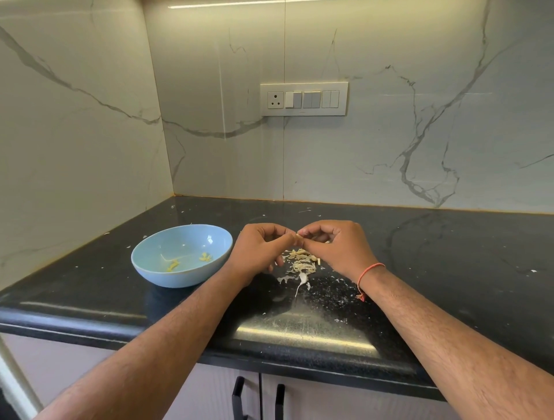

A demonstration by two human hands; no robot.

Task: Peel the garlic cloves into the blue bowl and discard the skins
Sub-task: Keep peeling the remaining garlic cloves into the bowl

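Hands meet over papery garlic skins (301, 263) — left hand (259, 250) and right hand (335, 244) pinching one small pale garlic clove (299, 236) — beside the round pale-blue ceramic bowl (156, 271).

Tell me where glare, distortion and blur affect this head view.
Head view: a bright glare streak lies on the black counter's front edge; the light strip at the top reflects in the glossy marble wall; wide-angle bending curves the counter and forearms; the clove pinched between left hand and right hand is too small and soft to resolve.

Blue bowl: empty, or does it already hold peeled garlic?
Not empty. The blue bowl stands upright on the counter with a few small yellowish pieces lying inside; most of its floor is bare.
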